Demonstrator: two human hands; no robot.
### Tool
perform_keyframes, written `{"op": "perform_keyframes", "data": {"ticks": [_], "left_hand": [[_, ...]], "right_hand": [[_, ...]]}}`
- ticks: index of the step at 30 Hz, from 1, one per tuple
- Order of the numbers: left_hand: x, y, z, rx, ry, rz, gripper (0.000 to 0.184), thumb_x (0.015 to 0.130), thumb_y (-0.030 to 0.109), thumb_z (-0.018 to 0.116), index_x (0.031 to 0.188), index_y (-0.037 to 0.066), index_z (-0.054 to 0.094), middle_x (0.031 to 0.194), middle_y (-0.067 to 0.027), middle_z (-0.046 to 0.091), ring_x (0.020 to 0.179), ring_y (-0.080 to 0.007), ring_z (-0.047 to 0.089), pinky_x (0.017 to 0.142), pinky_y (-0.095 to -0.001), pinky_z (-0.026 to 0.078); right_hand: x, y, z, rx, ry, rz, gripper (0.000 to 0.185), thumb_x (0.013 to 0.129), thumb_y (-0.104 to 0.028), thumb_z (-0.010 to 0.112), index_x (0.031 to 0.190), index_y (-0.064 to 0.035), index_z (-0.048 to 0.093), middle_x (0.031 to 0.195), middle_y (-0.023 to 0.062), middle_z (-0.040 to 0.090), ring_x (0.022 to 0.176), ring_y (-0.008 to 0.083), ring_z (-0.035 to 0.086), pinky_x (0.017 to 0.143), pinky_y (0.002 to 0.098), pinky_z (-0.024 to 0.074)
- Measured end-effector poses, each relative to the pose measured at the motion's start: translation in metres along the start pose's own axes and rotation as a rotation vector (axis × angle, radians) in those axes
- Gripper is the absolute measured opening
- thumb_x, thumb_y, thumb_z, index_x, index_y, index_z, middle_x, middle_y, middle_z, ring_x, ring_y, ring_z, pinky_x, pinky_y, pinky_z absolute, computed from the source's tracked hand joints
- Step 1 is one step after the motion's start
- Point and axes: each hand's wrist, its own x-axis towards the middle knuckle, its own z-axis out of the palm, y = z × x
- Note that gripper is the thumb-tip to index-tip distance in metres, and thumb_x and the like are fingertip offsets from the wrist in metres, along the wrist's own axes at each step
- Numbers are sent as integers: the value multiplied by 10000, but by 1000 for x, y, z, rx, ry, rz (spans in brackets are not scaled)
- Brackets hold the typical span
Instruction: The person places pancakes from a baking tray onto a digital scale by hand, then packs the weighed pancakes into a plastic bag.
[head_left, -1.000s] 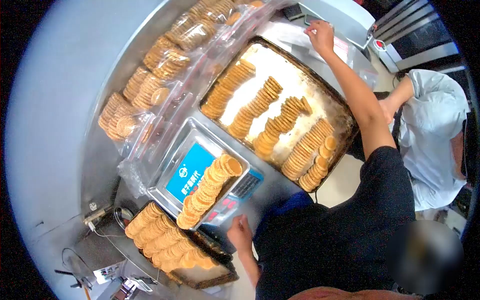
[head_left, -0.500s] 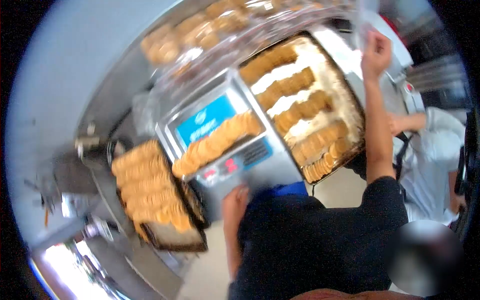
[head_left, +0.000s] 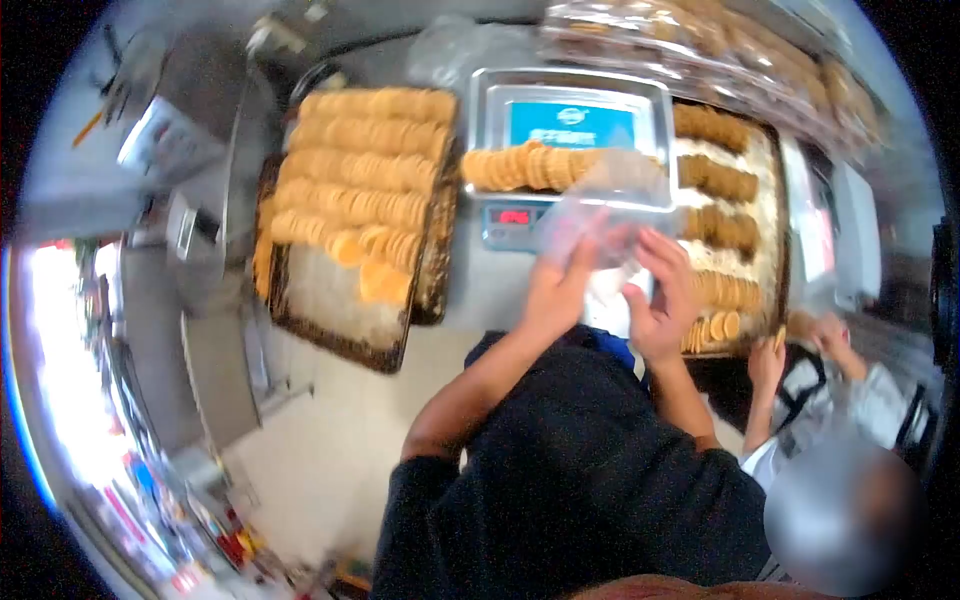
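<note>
Bright white light is coming in strongly through the opening (head_left: 75,320) at the left, while a softer light is covering the counter (head_left: 478,290), and hard glare is shining on the plastic packs (head_left: 680,45) along its far edge. Motion blur is softening the clear bag (head_left: 615,195) near the front edge, and the wide lens is bending the outer parts strongly towards the black rim.

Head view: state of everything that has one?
Plastic bag: held up in both hands, mouth unclear
Scale display: lit red, digits blurred
Steel pan: on scale, biscuits in it
Left baking tray: part full, near end bare
Right baking tray: part full, gaps between rows
</note>
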Motion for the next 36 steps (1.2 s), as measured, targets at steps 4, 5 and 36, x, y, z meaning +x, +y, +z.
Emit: {"op": "perform_keyframes", "data": {"ticks": [4, 5, 36], "left_hand": [[-42, -17, -42, -80, 43, -162, 593, 1144, 422, 323, 1574, 16, 378, 1525, -166, 514, 1378, -261, 509, 1186, -416, 366], [-50, -29, -53, -167, 64, -176, 613, 1140, 437, 317, 1583, 13, 343, 1555, -171, 472, 1395, -283, 490, 1194, -434, 358], [-84, 23, -91, 406, 350, -281, 208, 1034, 105, 586, 1090, -79, 666, 955, -101, 671, 857, -177, 619, 747, -293, 503]], "right_hand": [[-2, -19, 20, 99, -254, 224, 647, 793, -266, 876, 1339, -22, 630, 1192, 140, 673, 1090, 294, 642, 964, 399, 495], [0, -22, 28, 95, -301, 200, 605, 800, -239, 869, 1324, -40, 638, 1137, 133, 669, 1007, 293, 646, 914, 399, 504], [-30, -32, 91, 239, -369, -142, 311, 890, -311, 748, 1052, -60, 662, 961, 124, 645, 881, 367, 642, 717, 464, 509]]}}
